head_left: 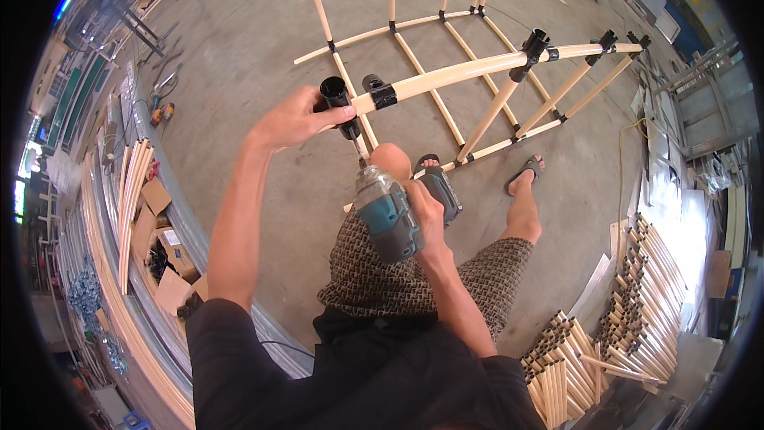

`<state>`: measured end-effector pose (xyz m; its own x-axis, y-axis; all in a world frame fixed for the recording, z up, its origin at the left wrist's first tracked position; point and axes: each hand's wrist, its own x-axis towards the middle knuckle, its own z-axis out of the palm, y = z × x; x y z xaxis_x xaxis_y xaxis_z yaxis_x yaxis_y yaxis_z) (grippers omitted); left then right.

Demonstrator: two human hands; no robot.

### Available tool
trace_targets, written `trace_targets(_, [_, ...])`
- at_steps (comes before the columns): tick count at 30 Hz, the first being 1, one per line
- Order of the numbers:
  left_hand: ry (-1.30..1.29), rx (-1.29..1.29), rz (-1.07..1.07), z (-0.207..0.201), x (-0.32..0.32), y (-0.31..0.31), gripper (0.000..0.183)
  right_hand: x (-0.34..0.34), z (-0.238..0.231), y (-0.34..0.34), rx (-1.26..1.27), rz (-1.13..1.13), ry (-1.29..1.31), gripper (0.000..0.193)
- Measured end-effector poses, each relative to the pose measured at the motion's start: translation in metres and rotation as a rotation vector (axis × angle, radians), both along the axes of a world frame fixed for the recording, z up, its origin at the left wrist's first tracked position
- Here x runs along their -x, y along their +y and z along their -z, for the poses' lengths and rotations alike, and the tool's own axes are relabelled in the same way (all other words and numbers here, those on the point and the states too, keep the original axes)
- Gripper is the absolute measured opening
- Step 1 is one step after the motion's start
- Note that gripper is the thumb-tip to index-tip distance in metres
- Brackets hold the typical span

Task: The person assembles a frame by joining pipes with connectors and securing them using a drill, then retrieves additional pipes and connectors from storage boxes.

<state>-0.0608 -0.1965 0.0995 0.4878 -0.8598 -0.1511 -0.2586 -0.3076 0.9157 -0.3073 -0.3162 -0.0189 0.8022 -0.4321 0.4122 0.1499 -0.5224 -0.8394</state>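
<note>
Your left hand (298, 119) clamps the black connector (336, 97) at the cream pipe's (454, 76) near end; your right hand (426, 211) grips the teal drill (386, 211), bit up beneath that connector.

Teal-grey drill (387, 215); black joint (337, 97); cream pipes (446, 76); brown patterned shorts (374, 271); grey floor (239, 48).

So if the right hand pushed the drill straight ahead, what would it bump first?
The right hand aims the drill up at the black joint gripped by the left hand. The tip looks nearly there, so probably that joint, though depth is unclear.
</note>
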Motion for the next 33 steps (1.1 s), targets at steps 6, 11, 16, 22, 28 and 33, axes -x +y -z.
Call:
trace_targets(6, [0.010,0.060,-0.020,-0.006,0.010,-0.004,0.037,-0.005,-0.007,0.003,0.028,0.050,-0.094,0.030])
trace_targets(11, [-0.012,0.015,-0.008,-0.005,0.005,0.000,0.040,0.000,-0.007,0.004,0.011,0.040,0.018,0.028])
trace_targets(16, [-0.053,0.002,-0.055,0.001,0.005,-0.004,0.037,0.002,-0.009,0.001,0.036,0.068,-0.022,0.027])
trace_targets(22, [-0.095,0.025,-0.099,0.006,0.005,-0.003,0.036,0.008,-0.009,-0.015,0.151,0.043,0.049,0.039])
trace_targets(28, [-0.215,-0.002,-0.114,0.001,0.014,-0.003,0.040,0.022,-0.016,-0.002,0.180,-0.020,0.049,0.050])
trace_targets(33, [-0.294,-0.043,-0.071,0.015,-0.003,-0.002,0.042,0.049,0.035,-0.001,0.311,0.135,0.021,0.046])
